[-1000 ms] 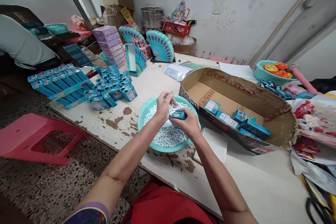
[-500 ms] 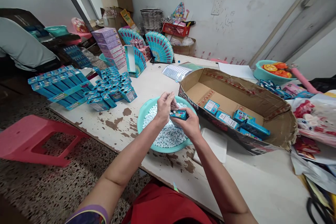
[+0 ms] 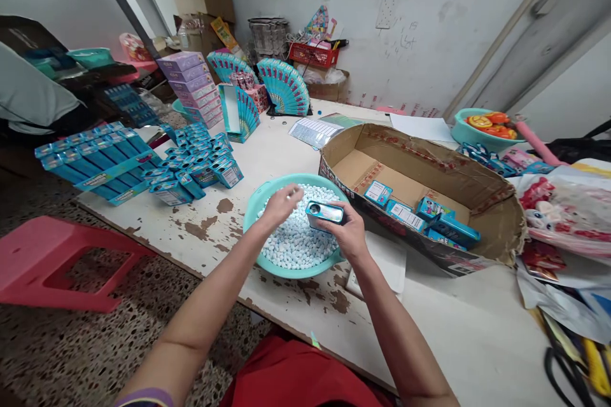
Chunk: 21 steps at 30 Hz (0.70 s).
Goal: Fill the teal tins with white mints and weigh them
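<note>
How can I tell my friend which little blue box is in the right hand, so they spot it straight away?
On the white table, find the round turquoise bowl of small white pieces. Over it is the right hand, holding a blue box with a round dark hole in its top. Other blue boxes sit on the table or in the carton; only this one is held.

Pellets in basin on table; boxes left of basin, carton right.
</note>
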Motion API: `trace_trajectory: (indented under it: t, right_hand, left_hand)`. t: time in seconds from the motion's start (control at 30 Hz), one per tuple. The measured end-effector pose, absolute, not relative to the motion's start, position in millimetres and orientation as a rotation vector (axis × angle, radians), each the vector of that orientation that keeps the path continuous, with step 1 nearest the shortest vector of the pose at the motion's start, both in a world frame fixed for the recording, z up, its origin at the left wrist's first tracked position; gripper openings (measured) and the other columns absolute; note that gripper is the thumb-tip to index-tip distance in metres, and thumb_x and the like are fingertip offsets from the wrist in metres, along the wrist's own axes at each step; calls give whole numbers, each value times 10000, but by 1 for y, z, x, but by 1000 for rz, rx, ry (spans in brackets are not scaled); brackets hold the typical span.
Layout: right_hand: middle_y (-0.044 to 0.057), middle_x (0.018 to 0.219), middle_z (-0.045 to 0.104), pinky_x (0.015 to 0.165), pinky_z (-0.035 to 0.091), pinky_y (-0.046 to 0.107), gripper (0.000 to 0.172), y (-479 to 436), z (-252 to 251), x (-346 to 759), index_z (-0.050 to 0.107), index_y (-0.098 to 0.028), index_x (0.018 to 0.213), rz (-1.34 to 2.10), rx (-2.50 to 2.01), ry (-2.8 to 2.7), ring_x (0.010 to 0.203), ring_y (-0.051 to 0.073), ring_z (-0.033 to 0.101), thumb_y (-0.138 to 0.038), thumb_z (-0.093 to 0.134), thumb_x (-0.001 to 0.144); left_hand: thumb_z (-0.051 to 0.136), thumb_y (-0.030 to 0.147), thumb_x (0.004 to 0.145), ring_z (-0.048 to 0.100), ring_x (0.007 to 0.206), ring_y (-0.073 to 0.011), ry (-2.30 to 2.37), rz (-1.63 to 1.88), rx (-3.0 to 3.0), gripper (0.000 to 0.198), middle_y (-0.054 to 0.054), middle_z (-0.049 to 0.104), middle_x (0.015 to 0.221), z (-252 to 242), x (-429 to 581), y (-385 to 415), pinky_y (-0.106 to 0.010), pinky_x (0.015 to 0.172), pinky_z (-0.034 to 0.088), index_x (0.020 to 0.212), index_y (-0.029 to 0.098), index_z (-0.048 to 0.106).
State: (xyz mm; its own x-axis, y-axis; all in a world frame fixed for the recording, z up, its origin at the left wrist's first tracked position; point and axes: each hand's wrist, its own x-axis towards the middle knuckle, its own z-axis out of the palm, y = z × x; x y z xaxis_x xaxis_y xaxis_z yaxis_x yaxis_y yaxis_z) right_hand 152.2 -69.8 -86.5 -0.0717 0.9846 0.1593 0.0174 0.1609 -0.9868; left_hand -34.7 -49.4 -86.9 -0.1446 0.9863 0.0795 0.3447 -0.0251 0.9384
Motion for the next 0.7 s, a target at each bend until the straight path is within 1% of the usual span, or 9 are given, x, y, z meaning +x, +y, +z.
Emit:
trace_trajectory:
  t: [0.07, 0.13, 0.2, 0.27, 0.37, 0.43, 0.53, 0.63, 0.7]
  right_hand:
    - [30, 932, 664, 804, 501, 342, 481, -73, -88, 158, 635, -187, 920, 1137, -1071, -1330, 851, 196, 621, -371, 827, 520]
    - [21, 921, 668, 803, 505, 341, 477, -78, -88, 167, 632, -199, 936, 1136, -1069, -1302, 847, 194, 625, -355, 832, 532]
    - [12, 893, 670, 773, 513, 328, 466, -84, -87, 179, 632, -210, 941, 1136, -1061, -1279, 820, 186, 628, -340, 836, 542]
    - [7, 873, 669, 741, 519, 314, 466, -89, -86, 190, 633, -216, 945, 1139, -1053, -1257, 796, 179, 628, -327, 841, 543]
    - [5, 865, 668, 729, 522, 309, 469, -93, -82, 198, 633, -213, 940, 1117, -1070, -1256, 786, 174, 624, -328, 845, 537]
    - [5, 862, 666, 729, 517, 307, 470, -92, -79, 196, 635, -207, 936, 1090, -1103, -1276, 784, 172, 617, -345, 842, 537]
    - [8, 860, 666, 730, 504, 304, 464, -88, -76, 188, 639, -199, 939, 1075, -1146, -1318, 781, 171, 609, -364, 829, 550]
    - [23, 868, 666, 742, 495, 321, 466, -83, -76, 173, 638, -189, 946, 1069, -1171, -1381, 791, 185, 609, -386, 812, 561]
    - [35, 891, 664, 761, 487, 334, 463, -78, -79, 162, 640, -185, 948, 1038, -1177, -1445, 816, 199, 609, -401, 798, 569]
  left_hand:
    - [517, 437, 814, 600, 940, -233, 1712, 825, 1831, 293, -69, 640, 991, -108, -41, -54, -352, 818, 468, 984, 223, 622]
    - [473, 454, 850, 534, 1082, -284, 1730, 516, 2103, 366, -94, 610, 1122, -124, -38, -61, -420, 920, 413, 1119, 237, 592]
    - [447, 507, 859, 505, 1101, -322, 1742, 305, 2248, 429, -127, 591, 1140, -132, -26, -68, -457, 916, 399, 1151, 218, 570]
    - [449, 523, 854, 511, 1069, -340, 1777, 215, 2320, 444, -158, 585, 1110, -136, -12, -74, -450, 869, 412, 1115, 185, 569]
    - [425, 454, 877, 575, 909, -302, 1792, 197, 2243, 339, -147, 616, 977, -137, -1, -74, -381, 742, 431, 1015, 178, 567]
    - [429, 413, 875, 581, 748, -252, 1829, 302, 2080, 263, -99, 612, 799, -135, -2, -67, -326, 647, 407, 910, 187, 558]
    - [463, 413, 845, 478, 534, -150, 1775, 770, 1574, 272, -15, 482, 576, -121, -11, -56, -247, 517, 326, 700, 183, 480]
    - [533, 450, 788, 327, 400, -65, 1334, 1248, 934, 308, 45, 390, 516, -91, -17, -49, -191, 412, 210, 678, 178, 442]
    - [619, 412, 718, 296, 368, -38, 1027, 1430, 674, 292, 64, 388, 511, -68, -15, -47, -171, 379, 176, 707, 172, 453]
